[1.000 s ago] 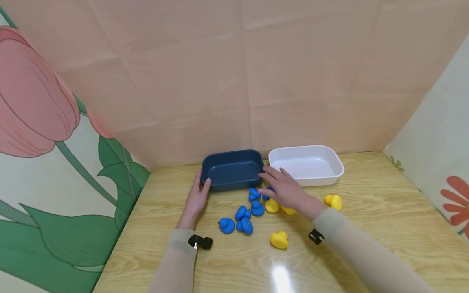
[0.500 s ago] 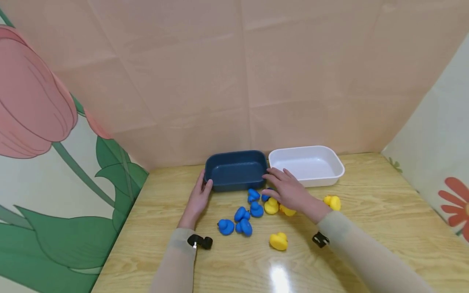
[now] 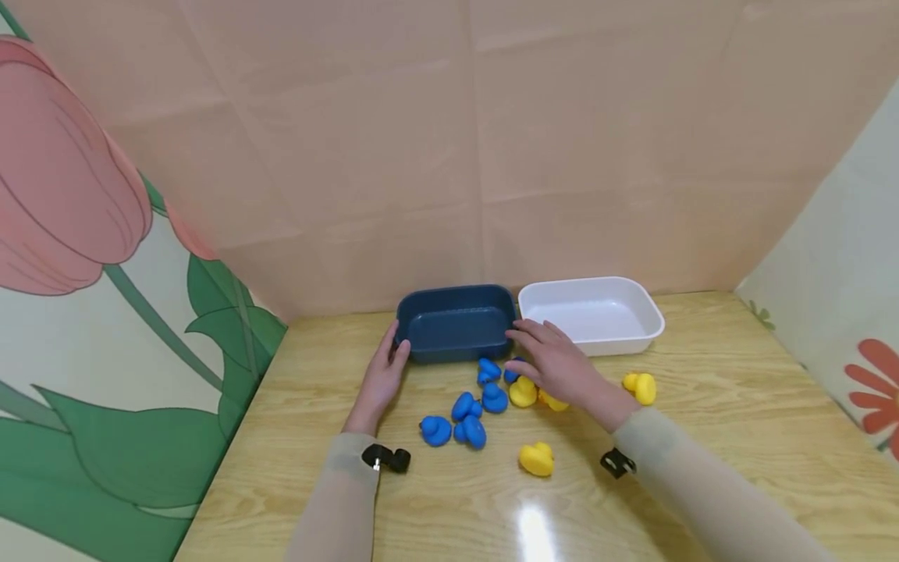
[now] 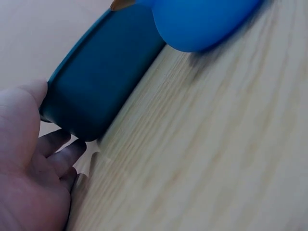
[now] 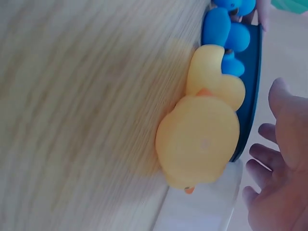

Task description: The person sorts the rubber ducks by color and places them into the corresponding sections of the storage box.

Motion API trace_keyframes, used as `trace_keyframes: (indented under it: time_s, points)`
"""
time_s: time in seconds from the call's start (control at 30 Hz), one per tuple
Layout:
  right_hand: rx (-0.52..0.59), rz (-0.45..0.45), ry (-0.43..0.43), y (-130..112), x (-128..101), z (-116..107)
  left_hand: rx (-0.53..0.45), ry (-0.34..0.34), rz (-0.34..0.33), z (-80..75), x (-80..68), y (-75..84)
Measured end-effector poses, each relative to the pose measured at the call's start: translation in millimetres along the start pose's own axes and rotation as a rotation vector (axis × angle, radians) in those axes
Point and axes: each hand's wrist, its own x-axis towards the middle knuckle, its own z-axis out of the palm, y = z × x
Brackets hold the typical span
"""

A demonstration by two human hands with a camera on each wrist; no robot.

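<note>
A dark blue tray (image 3: 456, 332) stands at the back of the wooden table, close beside a white tray (image 3: 593, 339). My left hand (image 3: 382, 378) rests flat against the blue tray's left end (image 4: 96, 82), thumb at its front corner. With straight fingers, my right hand (image 3: 555, 367) touches the tray's right end. Several blue ducks (image 3: 465, 408) lie in front of the tray, one close to the left wrist camera (image 4: 202, 19). A yellow duck (image 5: 202, 139) lies just under my right palm (image 5: 284, 192); neither hand holds a duck.
More yellow ducks lie loose: one (image 3: 537, 459) nearer me, one (image 3: 641, 387) to the right in front of the white tray. Paper walls enclose the table (image 3: 737, 437) at the back and on both sides.
The blue tray has slid a little to the right, closing the gap to the white tray, and both hands moved along with it. The ducks stayed put.
</note>
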Motion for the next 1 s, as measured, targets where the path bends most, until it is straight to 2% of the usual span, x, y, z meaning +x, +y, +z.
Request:
trace_keyframes:
  time_s: [0.13,0.3,0.47,0.83,1.0]
  points:
    - [0.050,0.040,0.019,-8,-3,-3,0.001,0.001,-0.007,0.3,-0.8,1.0]
    - [0.143,0.144,0.023,-18,-6,-8,0.009,-0.002,-0.015,-1.0,-1.7,2.4]
    - [0.192,0.211,0.003,-25,-13,-11,0.008,-0.009,-0.017,-2.1,-3.1,3.5]
    - [0.167,0.278,-0.067,-28,-20,-4,0.008,-0.003,-0.024,-1.6,-3.8,5.2]
    - [0.144,0.285,-0.065,-28,-20,0,0.002,0.000,-0.031,-0.3,-2.9,7.3]
